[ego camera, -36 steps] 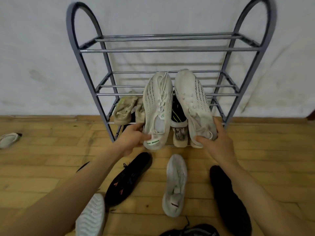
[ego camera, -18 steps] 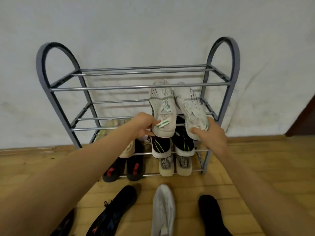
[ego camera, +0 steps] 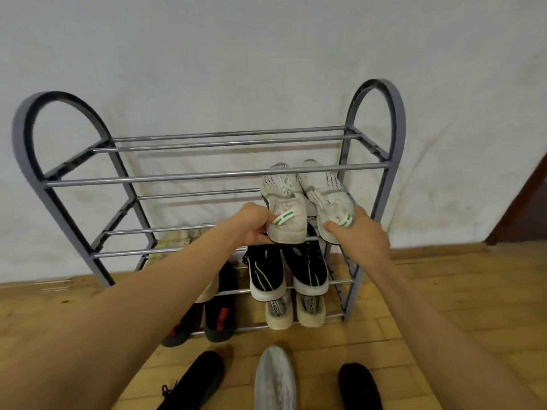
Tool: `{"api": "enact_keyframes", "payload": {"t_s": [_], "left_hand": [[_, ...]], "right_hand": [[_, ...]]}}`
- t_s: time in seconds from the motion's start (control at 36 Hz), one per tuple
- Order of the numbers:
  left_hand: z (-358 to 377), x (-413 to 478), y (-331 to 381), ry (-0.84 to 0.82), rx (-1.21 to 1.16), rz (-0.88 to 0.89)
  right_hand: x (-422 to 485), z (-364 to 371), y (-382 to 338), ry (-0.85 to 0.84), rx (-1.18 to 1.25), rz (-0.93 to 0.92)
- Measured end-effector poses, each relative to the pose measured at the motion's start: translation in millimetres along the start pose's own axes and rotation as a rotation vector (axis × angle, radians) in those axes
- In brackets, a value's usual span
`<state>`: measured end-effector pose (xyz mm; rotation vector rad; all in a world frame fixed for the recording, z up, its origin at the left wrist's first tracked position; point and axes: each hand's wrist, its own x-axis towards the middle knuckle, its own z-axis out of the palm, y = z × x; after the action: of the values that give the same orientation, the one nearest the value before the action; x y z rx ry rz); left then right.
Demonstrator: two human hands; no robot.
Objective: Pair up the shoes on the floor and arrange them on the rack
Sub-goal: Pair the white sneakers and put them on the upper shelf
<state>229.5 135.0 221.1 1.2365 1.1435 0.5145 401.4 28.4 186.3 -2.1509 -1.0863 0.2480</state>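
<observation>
Gripping knit white sneakers by the heels (green-striped pull tabs), left hand held the left shoe, right hand the right shoe, toes on the tubular metal rack's 2nd tier.

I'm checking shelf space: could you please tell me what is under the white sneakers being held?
Below the white sneakers sits a black pair with green stripes; under that, a pale pair. The black pair's toes are covered.
</observation>
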Motion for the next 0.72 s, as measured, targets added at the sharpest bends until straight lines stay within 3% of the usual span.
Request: {"api": "enact_keyframes", "payload": {"t_s": [0.22,0.39,0.72], "left_hand": [[2.1,8.0,4.3,0.017,0.006,-0.035],[-0.1,14.1,5.9,0.105,0.148,-0.041],[-2.4,23.1,-12.1,0.086,0.032,-0.012]], "right_hand": [[14.3,10.0,-6.1,-0.009,-0.093,0.008],[18.9,16.5,-5.7,-0.013,-0.099,0.000],[17.3,23.3,-8.9,-0.033,-0.122,0.041]]}}
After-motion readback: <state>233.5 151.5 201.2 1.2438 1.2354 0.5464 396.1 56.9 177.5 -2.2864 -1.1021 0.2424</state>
